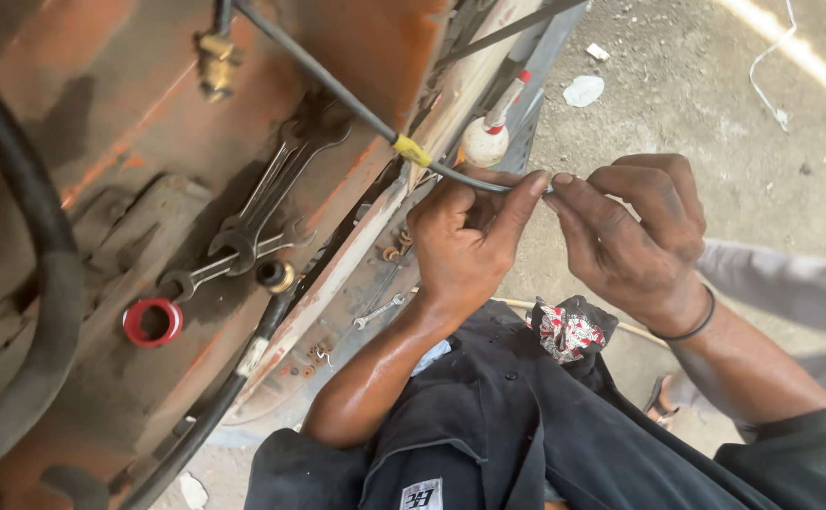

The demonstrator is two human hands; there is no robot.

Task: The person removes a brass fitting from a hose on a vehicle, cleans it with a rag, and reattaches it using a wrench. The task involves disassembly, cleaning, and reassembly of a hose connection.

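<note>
Dark cloth [526, 425] is lying across my lap. Both my left hand [465, 241] and right hand [635, 236] are pinching the thin black cable [337, 85], fingers closed on its end.

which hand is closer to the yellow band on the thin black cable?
Left. The left hand pinches the thin black cable just down-cable of the yellow band; the right hand grips the cable's end, farther along.

A black cable [337, 87] with a yellow band [411, 149] crosses rust-orange metal [148, 57] near a red ring [152, 322].
</note>
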